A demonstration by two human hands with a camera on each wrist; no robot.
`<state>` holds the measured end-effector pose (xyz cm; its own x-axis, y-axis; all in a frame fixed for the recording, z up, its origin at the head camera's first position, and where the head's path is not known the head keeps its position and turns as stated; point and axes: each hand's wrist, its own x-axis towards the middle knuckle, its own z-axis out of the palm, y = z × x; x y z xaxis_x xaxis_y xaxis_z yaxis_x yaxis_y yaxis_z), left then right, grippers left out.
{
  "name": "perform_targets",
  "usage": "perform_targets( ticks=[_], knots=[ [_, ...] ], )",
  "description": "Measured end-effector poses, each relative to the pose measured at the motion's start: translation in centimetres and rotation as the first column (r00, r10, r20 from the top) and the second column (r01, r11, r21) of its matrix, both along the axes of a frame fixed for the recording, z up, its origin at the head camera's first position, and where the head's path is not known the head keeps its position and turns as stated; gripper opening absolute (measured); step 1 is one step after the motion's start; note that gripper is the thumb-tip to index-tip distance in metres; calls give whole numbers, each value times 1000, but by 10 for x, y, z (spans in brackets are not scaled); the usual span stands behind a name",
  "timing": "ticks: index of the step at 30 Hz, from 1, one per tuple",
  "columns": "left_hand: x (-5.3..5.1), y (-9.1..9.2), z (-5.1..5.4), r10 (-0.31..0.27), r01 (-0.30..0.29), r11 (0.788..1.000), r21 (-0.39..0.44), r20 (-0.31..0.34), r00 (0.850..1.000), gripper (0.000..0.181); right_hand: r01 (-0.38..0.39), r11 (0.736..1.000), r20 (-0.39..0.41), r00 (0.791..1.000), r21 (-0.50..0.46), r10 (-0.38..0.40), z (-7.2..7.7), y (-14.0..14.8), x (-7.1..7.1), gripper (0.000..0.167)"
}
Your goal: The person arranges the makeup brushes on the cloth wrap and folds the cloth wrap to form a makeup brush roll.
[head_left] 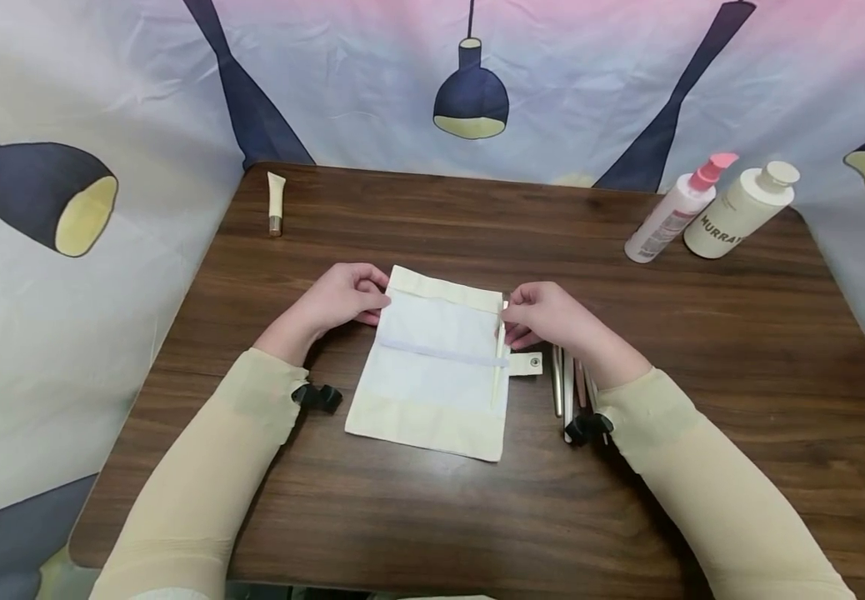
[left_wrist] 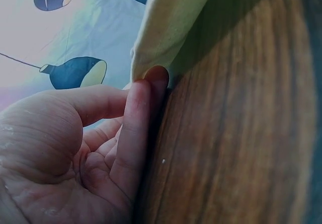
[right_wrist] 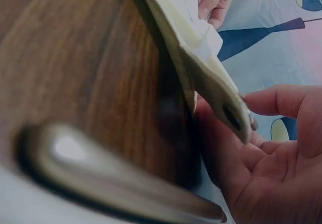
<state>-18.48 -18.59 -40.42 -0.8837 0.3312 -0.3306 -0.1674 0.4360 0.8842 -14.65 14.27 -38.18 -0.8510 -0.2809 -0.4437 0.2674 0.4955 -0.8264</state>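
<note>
A cream fabric pouch [head_left: 432, 375] lies spread out on the table, with a pale inner panel and a band across its middle. My left hand [head_left: 350, 296] pinches its upper left edge between thumb and fingers, and the left wrist view shows the raised cloth [left_wrist: 166, 27] at the fingertips. At the upper right edge, my right hand [head_left: 541, 315] grips the cloth with thumb and fingers. A snap strap [head_left: 527, 364] sticks out from the right side. Several slim brush-like sticks [head_left: 568, 392] lie beside it, partly hidden under my right wrist; their far ends cannot be seen.
A pink-topped pump bottle [head_left: 672, 217] and a white bottle [head_left: 740, 212] stand at the back right of the wooden table [head_left: 440, 525]. A small cream tube [head_left: 276, 202] lies at the back left. Printed cloth [head_left: 372, 100] hangs behind the table.
</note>
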Motion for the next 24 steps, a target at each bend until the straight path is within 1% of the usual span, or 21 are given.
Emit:
perform_targets(
  ticks=[4, 8, 10, 13, 15, 18, 21, 24],
  knots=[
    [0, -1, 2, 8, -8, 1000, 1, 8, 1000, 28, -17, 1000, -42, 999, 8, 17, 3, 2, -9, 17],
    [0, -2, 4, -8, 7, 1000, 11, 22, 1000, 31, -37, 999, -46, 998, -5, 37, 7, 5, -20, 19],
    [0, -3, 4, -19, 18, 999, 27, 21, 1000, 31, -52, 999, -43, 998, 6, 53, 9, 5, -22, 20],
    [-1, -4, 3, -36, 35, 998, 47, 21, 999, 32, -85, 993, -38, 995, 76, 88, 11, 4, -21, 22],
    [-1, -4, 2, -51, 50, 997, 53, 27, 998, 33, -105, 985, -37, 993, 138, 111, 10, 3, -19, 22],
    [-1, -3, 1, -64, 62, 997, 48, 28, 998, 34, -129, 964, -76, 986, 233, 150, 8, 2, -15, 19],
    [0, -3, 1, -56, 55, 997, 44, 22, 998, 34, -151, 943, -124, 973, 296, 195, 6, -1, -10, 18],
    [-1, -4, 1, -54, 52, 997, 51, 28, 998, 35, -180, 922, -133, 962, 342, 237, 4, -2, -6, 25]
  ],
)
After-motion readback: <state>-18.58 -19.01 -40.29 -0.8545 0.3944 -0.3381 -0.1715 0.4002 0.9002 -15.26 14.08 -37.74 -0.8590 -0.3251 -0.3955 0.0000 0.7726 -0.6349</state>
